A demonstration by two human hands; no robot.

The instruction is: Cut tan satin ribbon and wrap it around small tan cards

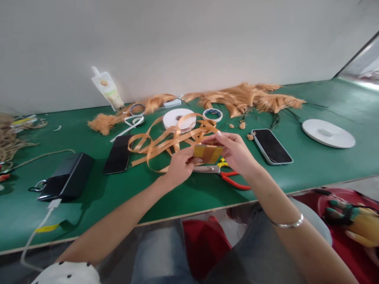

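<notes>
Yellow card (208, 153) wound with orange ribbon (166, 142), held between both hands above the tabletop (310, 165).

Card's long axis runs 9-to-3; left hand (179, 167) grip pinches its 9 o'clock end, right hand (233, 152) grip clasps the 3 o'clock end. Loose ribbon trails toward 10 o'clock; red-handled scissors (225, 173) lie directly beneath.

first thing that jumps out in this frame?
The loose tangle of tan satin ribbon mid-table, running into a small yellow card that the left hand and right hand pinch between them. Behind it, orange feathery tufts line the wall edge of the green table; red-handled scissors lie just under the hands.
</notes>
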